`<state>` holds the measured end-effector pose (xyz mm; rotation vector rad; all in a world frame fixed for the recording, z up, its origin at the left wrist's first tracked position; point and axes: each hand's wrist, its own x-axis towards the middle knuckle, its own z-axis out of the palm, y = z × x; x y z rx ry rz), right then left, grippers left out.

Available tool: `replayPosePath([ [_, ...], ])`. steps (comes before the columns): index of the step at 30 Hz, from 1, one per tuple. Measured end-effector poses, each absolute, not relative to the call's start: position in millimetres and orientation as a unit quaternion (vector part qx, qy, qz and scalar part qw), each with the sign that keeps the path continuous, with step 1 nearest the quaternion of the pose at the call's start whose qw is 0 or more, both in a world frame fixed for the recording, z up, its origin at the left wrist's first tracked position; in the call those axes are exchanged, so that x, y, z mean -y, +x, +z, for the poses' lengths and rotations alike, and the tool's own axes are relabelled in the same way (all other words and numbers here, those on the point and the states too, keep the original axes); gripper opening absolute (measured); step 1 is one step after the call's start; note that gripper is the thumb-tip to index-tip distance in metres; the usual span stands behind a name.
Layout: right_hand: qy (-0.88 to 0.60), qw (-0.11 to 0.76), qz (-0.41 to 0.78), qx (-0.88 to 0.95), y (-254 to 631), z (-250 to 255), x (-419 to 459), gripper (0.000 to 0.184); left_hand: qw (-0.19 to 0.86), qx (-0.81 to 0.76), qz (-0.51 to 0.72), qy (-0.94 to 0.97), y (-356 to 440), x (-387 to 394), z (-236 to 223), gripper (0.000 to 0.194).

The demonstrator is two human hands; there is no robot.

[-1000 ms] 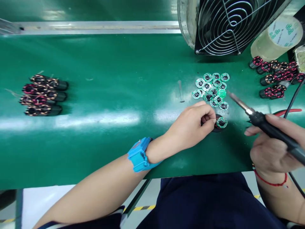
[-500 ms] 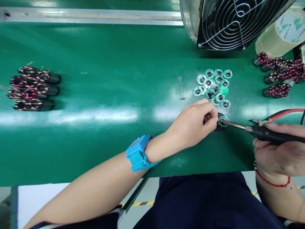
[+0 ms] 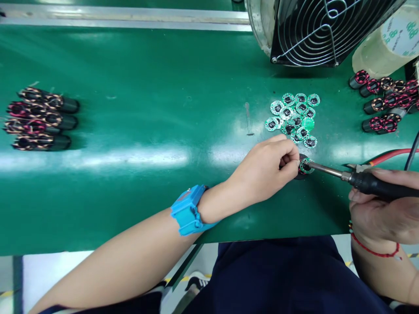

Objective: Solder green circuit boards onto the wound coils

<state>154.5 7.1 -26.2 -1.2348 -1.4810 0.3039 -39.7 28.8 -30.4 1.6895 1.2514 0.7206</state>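
My left hand, with a blue wrist strap, pinches a black coil part topped by a small round green circuit board on the green belt. My right hand grips a black soldering iron. Its metal tip rests on the round board, right beside my left fingertips. A pile of several round green boards lies just beyond my left hand.
A cluster of black coils wound with copper and red wire lies at the far left. More such coils sit at the right. A wire-guarded fan and a tape roll stand at the back right. A red-handled tool lies near the iron.
My right hand swung the soldering iron down and left, bringing its tip from above the pile onto the board held by my left hand. The left hand stayed put.
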Motion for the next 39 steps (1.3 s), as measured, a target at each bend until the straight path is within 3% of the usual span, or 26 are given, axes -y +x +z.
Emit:
replayPosePath([
  [4, -0.455, 0.595, 0.118, 0.652, 159, -32, -10, 0.027, 0.444, -0.503, 0.293, 0.681, -40, -29, -31, 0.017],
  [11, -0.442, 0.449, 0.232, 0.742, 155, -35, -15, 0.044, 0.437, -0.503, 0.296, 0.685, -39, -29, -33, 0.016],
  [14, -0.438, 0.321, 0.231, 0.807, 154, -34, -17, 0.052, 0.434, -0.501, 0.296, 0.687, -39, -29, -33, 0.015],
  [17, -0.431, 0.268, 0.199, 0.838, 152, -35, -18, 0.057, 0.434, -0.498, 0.297, 0.690, -39, -29, -33, 0.014],
  [28, -0.443, 0.282, 0.186, 0.831, 144, -40, -15, 0.051, 0.450, -0.437, 0.300, 0.718, -49, -32, -39, 0.009],
  [32, -0.432, 0.328, 0.220, 0.811, 146, -39, -14, 0.055, 0.399, -0.430, 0.255, 0.769, -42, -32, -41, 0.032],
  [36, -0.425, 0.352, 0.225, 0.803, 150, -41, -13, 0.054, 0.353, -0.429, 0.217, 0.803, -33, -32, -46, 0.015],
  [39, -0.430, 0.364, 0.228, 0.794, 152, -43, -12, 0.053, 0.354, -0.408, 0.241, 0.806, -33, -35, -50, 0.015],
])
